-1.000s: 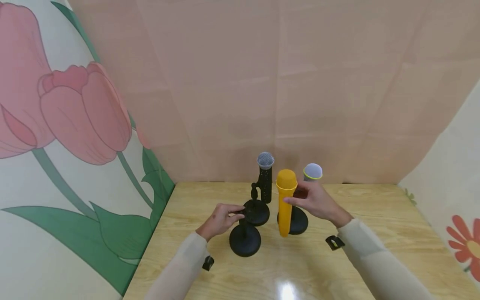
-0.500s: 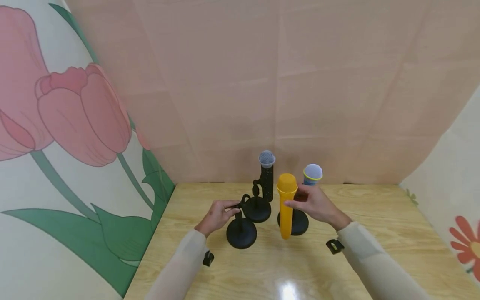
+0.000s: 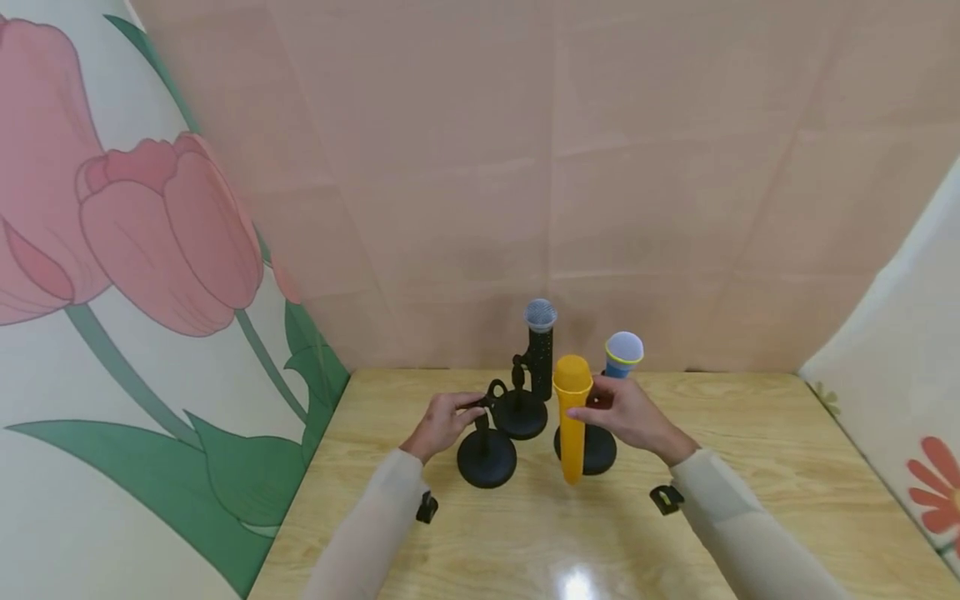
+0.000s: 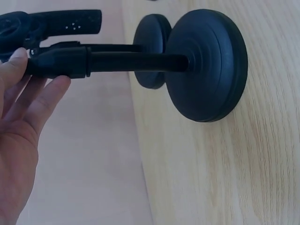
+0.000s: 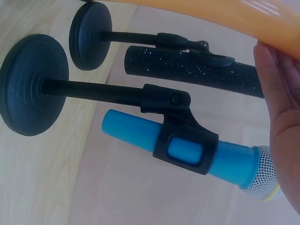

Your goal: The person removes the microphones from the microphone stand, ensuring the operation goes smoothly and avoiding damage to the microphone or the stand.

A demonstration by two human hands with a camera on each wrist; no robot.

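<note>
My left hand point(image 3: 442, 423) pinches the top of a black desktop microphone stand point(image 3: 487, 460), at the joint below its ring-shaped clip. The left wrist view shows thumb and fingers around the upper post point(image 4: 136, 61); the stand's round base is on the table. My right hand point(image 3: 636, 417) grips a yellow microphone point(image 3: 572, 429), held upright, head up, right of that stand. Close behind the left-hand stand, a second stand point(image 3: 521, 414) holds a black speckled microphone point(image 3: 541, 358) with a silver mesh head. Behind the right hand, a third stand point(image 5: 35, 84) carries a blue microphone point(image 5: 131, 131) in its clip.
The wooden table point(image 3: 712, 517) ends at a pink cloth backdrop point(image 3: 450, 208). At the left stands a wall panel with painted tulips point(image 3: 172, 233); at the right, another panel with a red flower point(image 3: 937, 492).
The left-hand stand has shifted slightly back, and its clip ring has come into view. The black microphone's stand has moved a little right and back. The yellow microphone sits slightly lower in view.
</note>
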